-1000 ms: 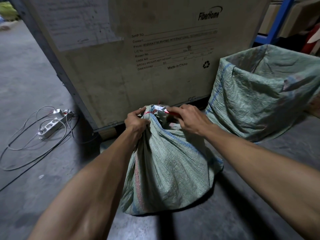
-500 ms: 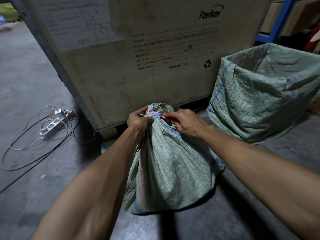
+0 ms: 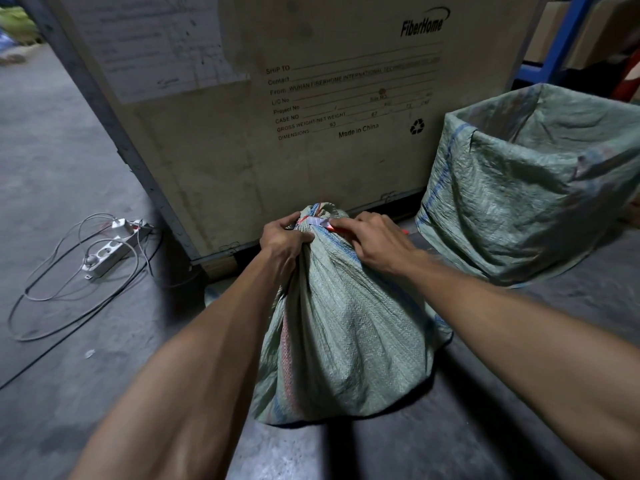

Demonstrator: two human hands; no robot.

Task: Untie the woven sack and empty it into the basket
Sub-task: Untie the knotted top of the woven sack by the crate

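Note:
A full green woven sack (image 3: 349, 334) stands on the concrete floor in front of me, its neck bunched and bound with a red tie (image 3: 320, 221). My left hand (image 3: 282, 237) clamps the neck from the left, just below the tie. My right hand (image 3: 377, 242) pinches the red tie at the neck's right side, and a red strand runs out past the fingers. The basket (image 3: 533, 188), lined with a green woven bag and open at the top, stands to the right of the sack; its inside is mostly hidden.
A big plywood crate (image 3: 277, 116) with printed shipping text rises right behind the sack. A white power strip (image 3: 110, 249) with looped cables lies on the floor at the left. Blue shelving (image 3: 554, 53) stands behind the basket.
The sack's neck has been drawn tighter and more upright. My right hand has shifted slightly right along the red tie; my left hand keeps its grip.

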